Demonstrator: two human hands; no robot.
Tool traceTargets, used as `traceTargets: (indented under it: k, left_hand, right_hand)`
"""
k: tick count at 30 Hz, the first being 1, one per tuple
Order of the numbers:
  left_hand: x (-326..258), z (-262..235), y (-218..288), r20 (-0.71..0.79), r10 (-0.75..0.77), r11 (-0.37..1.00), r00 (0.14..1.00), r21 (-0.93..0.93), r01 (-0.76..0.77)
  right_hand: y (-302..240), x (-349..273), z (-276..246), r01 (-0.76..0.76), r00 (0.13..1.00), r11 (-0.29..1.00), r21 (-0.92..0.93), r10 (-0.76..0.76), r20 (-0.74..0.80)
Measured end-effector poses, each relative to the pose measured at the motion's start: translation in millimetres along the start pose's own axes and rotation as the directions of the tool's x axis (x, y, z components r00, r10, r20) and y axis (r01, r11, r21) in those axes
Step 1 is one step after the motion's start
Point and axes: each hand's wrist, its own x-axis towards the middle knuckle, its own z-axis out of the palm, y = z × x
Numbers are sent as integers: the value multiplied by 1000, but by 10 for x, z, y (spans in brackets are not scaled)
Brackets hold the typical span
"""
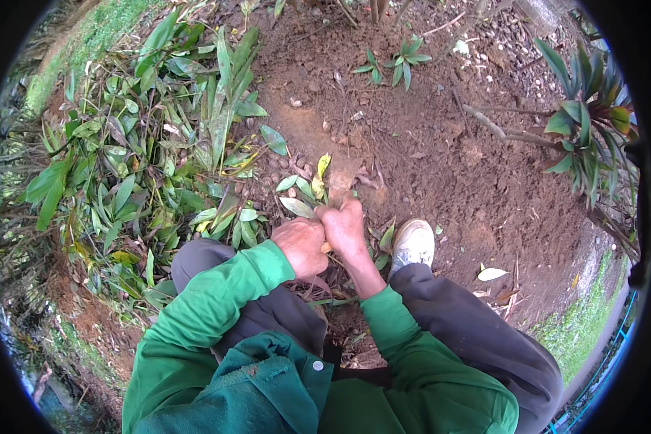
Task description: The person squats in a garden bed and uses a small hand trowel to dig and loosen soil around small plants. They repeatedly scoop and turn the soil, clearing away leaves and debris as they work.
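My left hand and my right hand meet between my knees, knuckles close together and fingers curled closed. From between them a leafy sprig pokes out, with a few green leaves and a yellow leaf on its far side. Both hands appear to grip its stem, which the fingers mostly hide. Just left of my hands lies a broad heap of cut green leaves and stalks. Bare brown soil spreads beyond them.
My white shoe stands right of my hands. Two small leafy plants grow at the far side. A larger shrub leans in from the right with a bare branch. One pale leaf lies on the soil.
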Motion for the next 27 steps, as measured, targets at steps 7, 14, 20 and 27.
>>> traceTargets:
  k: [7,14,20,27]
  left_hand:
    - [393,483,-51,8,-117,992,993,-37,118]
    - [354,461,-130,243,-165,576,956,-763,293]
    - [367,284,-213,-264,-61,982,963,155,104]
    - [148,-136,-57,-377,19,975,926,213,67]
  right_hand:
    - [109,209,-30,-50,999,957,-287,45,-23]
    - [-209,261,-40,29,990,713,-701,74,117]
    - [97,414,296,77,992,993,87,-67,-110]
    - [-421,355,191,334,935,889,312,-270,-231]
